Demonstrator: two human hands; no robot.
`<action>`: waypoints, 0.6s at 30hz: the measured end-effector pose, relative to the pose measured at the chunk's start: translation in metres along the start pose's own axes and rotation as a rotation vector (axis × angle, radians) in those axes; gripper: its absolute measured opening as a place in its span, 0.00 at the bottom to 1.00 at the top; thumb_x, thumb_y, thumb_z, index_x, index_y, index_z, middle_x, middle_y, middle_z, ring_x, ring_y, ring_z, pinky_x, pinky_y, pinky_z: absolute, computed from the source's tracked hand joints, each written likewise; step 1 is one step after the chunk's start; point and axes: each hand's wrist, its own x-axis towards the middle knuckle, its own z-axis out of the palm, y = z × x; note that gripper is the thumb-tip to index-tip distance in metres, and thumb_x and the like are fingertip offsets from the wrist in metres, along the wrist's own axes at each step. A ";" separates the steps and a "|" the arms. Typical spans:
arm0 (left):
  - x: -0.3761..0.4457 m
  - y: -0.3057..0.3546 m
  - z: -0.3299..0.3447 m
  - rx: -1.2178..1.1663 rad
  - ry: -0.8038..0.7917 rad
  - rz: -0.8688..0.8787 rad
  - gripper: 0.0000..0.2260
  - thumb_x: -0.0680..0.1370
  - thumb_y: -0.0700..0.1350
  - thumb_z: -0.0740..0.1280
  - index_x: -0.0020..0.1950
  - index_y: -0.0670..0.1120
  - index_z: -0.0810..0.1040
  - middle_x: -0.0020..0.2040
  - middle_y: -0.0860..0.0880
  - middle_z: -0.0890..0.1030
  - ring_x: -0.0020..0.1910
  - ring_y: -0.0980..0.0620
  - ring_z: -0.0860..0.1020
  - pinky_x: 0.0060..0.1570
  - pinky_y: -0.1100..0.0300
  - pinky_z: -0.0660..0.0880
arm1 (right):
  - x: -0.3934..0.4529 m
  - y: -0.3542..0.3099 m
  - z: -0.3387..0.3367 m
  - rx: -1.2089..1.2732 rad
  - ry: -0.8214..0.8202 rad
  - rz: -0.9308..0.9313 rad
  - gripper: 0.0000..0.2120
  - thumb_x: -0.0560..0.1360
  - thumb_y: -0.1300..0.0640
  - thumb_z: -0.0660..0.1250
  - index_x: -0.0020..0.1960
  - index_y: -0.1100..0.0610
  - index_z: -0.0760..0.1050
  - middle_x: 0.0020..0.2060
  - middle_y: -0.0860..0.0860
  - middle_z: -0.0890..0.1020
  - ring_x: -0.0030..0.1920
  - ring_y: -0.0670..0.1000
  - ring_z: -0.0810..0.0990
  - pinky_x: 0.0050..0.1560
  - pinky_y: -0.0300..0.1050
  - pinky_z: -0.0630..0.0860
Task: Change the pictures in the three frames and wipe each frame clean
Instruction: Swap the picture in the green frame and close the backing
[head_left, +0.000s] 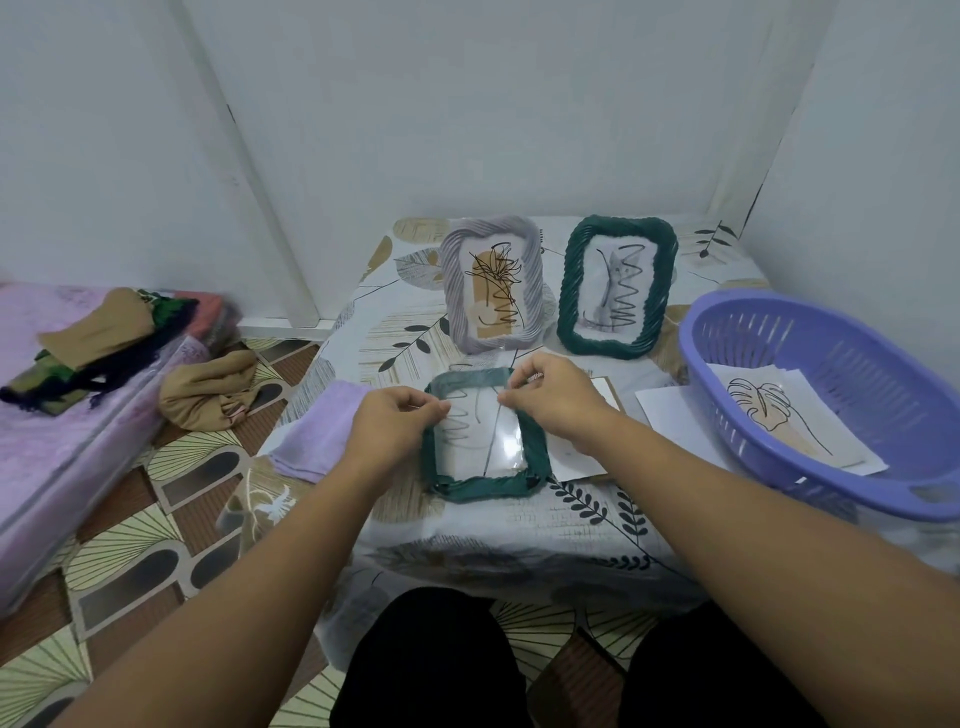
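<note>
fingers of the left hand (397, 421) are curled, thumb and forefinger pinching at the upper left of the flat green frame (485, 434). right hand (553, 397) likewise curls, its fingertips pinching at the frame's upper right; whether they grip the rim or the picture sheet inside cannot be told. frame lies face up on the patterned table (519, 525), between both hands, lower edge toward the person. behind it stand a lilac frame (491, 285) and a second green frame (617, 286), upright, side by side. purple cloth (324, 436) lies just left. purple basket (826, 400) on the right holds a leaf print (779, 415).
</note>
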 end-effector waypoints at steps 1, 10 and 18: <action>0.001 -0.001 0.001 0.010 -0.005 -0.010 0.06 0.76 0.46 0.77 0.44 0.44 0.85 0.41 0.48 0.86 0.43 0.51 0.83 0.41 0.60 0.77 | -0.001 -0.001 0.000 -0.040 0.006 -0.001 0.11 0.69 0.45 0.77 0.44 0.48 0.78 0.42 0.45 0.84 0.50 0.52 0.82 0.62 0.63 0.74; 0.004 -0.004 0.003 0.166 -0.009 0.026 0.08 0.73 0.51 0.79 0.42 0.48 0.85 0.39 0.46 0.87 0.41 0.47 0.83 0.50 0.46 0.81 | 0.002 0.006 -0.004 -0.232 -0.004 -0.022 0.11 0.72 0.43 0.74 0.44 0.47 0.76 0.45 0.44 0.81 0.53 0.52 0.80 0.61 0.62 0.74; 0.000 -0.008 0.006 0.287 0.026 0.083 0.10 0.72 0.52 0.79 0.42 0.48 0.83 0.33 0.50 0.83 0.32 0.55 0.77 0.34 0.60 0.72 | -0.001 0.010 -0.001 -0.335 0.036 -0.028 0.11 0.74 0.41 0.73 0.49 0.47 0.77 0.44 0.41 0.80 0.53 0.49 0.78 0.57 0.53 0.65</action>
